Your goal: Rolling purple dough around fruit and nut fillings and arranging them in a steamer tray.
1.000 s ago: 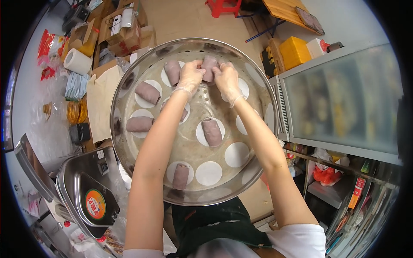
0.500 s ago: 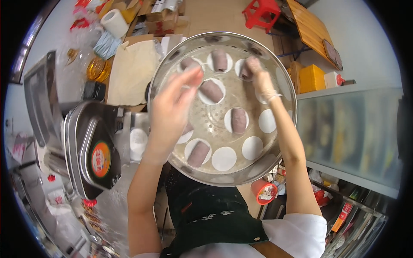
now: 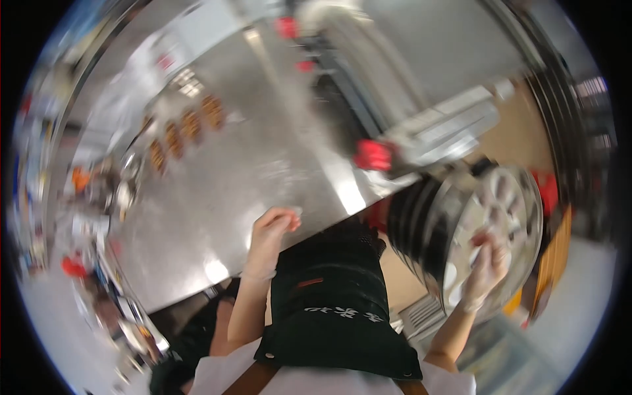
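My left hand [image 3: 271,230] hovers over the near edge of the steel table [image 3: 263,174], fingers curled together, with no sizeable thing showing in them. A thin clear glove seems to cover it down to the wrist. My right hand [image 3: 486,266] is in front of the round metal steamer tray [image 3: 454,253] at the right, blurred, its fingers curled in and nothing plainly held. Inside the tray, white paper rounds and darker rolls show, smeared by motion. Farther left on the table lie several brown, lumpy oblong portions [image 3: 191,125] in a row.
A grey machine [image 3: 375,72] with red knobs [image 3: 373,155] stands at the far side of the table. Left of the brown portions are metal bowls and utensils [image 3: 125,184]. At the lower left, part of a person in dark clothing [image 3: 174,372] shows. A red stool [image 3: 545,191] is behind the tray.
My view has swung left, from the tray to the steel table. The left hand has left the tray for the table's edge. The right hand is off the roll it was touching.
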Motion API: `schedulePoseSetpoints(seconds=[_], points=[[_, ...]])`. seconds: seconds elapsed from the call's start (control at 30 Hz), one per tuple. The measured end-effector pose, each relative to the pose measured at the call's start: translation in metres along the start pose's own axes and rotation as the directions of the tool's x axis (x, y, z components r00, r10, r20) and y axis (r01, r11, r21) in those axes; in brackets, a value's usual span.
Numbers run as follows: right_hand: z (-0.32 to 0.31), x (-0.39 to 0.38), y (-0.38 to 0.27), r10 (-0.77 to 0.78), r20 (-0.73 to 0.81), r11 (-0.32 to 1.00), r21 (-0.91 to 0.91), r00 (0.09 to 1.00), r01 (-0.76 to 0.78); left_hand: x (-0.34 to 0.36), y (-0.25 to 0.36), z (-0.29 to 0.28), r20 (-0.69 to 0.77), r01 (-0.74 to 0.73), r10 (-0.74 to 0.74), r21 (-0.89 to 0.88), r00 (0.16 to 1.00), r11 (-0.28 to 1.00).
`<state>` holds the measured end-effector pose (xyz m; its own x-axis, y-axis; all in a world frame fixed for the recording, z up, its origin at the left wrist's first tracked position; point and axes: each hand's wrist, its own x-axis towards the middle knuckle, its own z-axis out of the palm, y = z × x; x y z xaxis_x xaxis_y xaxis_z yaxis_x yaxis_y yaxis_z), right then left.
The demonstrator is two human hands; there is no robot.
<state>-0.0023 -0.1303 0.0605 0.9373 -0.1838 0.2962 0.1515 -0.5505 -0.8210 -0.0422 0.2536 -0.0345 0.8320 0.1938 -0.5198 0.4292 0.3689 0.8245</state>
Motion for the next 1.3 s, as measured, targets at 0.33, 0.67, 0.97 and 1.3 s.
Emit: schedulePoseSetpoints(seconds=[0.33,0.67,0.97,1.3], points=[[0.352,-0.037,-0.025,0.218,0.696,0.949,0.012,0.684,-0.315,0.056,-0.039,-0.186,-0.339,-0.060,0.056,-0.003,0.939,0.998],[0.616,0.082,0.002,-0.184,0.565,0.925,-0.177,0.804,0.336,0.056,-0.087,-0.252,-0.787,0.003,0.078,0.101,0.612,0.995],[0.638,0.134,0.044,-0.214,0.681,0.894,-0.151,0.700,0.421,0.059,-0.124,-0.264,-0.906,0.032,0.372,0.386,0.202,0.922],[0.657,0.102,0.022,-0.305,0.819,0.891,0.066,0.486,0.448,0.055,-0.135,-0.262,-0.755,0.100,0.648,0.656,0.100,0.748]])
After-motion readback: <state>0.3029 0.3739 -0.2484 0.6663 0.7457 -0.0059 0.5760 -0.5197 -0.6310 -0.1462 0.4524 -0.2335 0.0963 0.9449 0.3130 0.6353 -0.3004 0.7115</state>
